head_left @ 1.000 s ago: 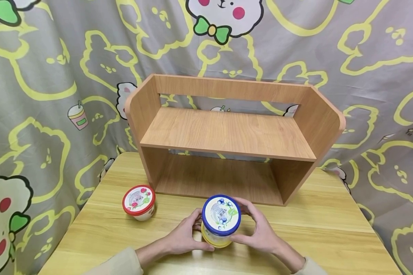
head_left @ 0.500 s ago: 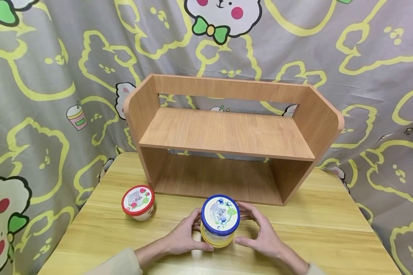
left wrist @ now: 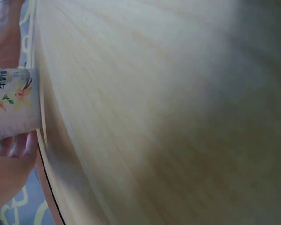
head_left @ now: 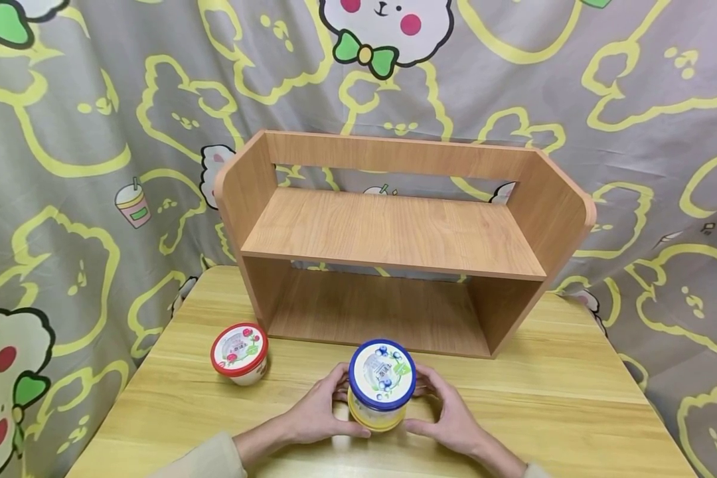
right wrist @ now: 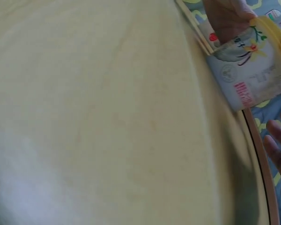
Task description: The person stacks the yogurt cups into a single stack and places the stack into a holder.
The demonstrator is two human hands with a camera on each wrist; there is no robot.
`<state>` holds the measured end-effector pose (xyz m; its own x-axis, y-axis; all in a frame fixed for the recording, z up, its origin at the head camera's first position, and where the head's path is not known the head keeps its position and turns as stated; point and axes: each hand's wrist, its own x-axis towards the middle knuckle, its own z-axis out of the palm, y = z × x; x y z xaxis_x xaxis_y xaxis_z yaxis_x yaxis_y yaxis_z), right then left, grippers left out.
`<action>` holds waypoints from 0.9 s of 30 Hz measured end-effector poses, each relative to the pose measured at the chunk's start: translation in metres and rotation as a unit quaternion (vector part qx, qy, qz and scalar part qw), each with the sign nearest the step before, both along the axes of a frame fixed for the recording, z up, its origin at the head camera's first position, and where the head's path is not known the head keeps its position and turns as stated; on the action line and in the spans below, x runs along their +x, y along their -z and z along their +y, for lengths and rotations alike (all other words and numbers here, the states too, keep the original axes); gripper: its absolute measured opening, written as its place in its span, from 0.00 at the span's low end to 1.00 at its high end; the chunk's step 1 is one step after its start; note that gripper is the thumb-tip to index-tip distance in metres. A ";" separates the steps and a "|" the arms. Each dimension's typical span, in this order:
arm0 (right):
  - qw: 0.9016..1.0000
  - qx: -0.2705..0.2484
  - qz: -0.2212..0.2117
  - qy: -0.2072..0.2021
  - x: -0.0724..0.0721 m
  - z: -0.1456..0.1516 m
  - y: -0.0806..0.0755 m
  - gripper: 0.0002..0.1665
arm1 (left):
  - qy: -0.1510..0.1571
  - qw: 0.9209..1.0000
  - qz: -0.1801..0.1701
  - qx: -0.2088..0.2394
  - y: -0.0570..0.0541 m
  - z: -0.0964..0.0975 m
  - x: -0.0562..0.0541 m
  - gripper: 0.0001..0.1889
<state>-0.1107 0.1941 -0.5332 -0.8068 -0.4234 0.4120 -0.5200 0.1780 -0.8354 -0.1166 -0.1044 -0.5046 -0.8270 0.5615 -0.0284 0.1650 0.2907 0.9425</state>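
Observation:
A blue-lidded tub [head_left: 382, 374] with blueberries on its lid stands on top of a yellow-lidded tub [head_left: 376, 419] near the table's front. Flower pictures decorate the lower tub's white wall in the right wrist view. My left hand [head_left: 318, 410] holds the lower tub from the left, with the fingers round its far side and the thumb in front. My right hand [head_left: 451, 415] is at the stack's right, its fingers and thumb spread around that side. In the right wrist view, right-hand fingers [right wrist: 277, 133] are apart from the tub wall.
A red-lidded tub [head_left: 240, 352] stands at the left, beside the front left corner of a two-level wooden shelf [head_left: 394, 229]. The shelf is behind the stacked tubs on the wooden table [head_left: 573, 398]. A patterned curtain [head_left: 83, 199] hangs behind and at the sides.
My right hand moved slightly away from the stack to the right, then came back nearer to it. The left hand and both stacked tubs have stayed in place.

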 end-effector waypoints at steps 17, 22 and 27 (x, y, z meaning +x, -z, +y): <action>1.000 -0.002 -0.019 -0.018 0.004 -0.011 0.010 0.50 | 0.001 1.000 -0.003 0.005 0.000 0.000 0.000 0.47; 1.000 0.007 -0.017 -0.014 0.004 -0.014 0.010 0.51 | 0.002 1.000 -0.002 0.008 0.001 0.000 0.000 0.47; 1.000 0.011 -0.019 -0.017 0.002 -0.015 0.011 0.51 | 0.000 1.000 -0.001 0.005 0.001 0.000 0.000 0.47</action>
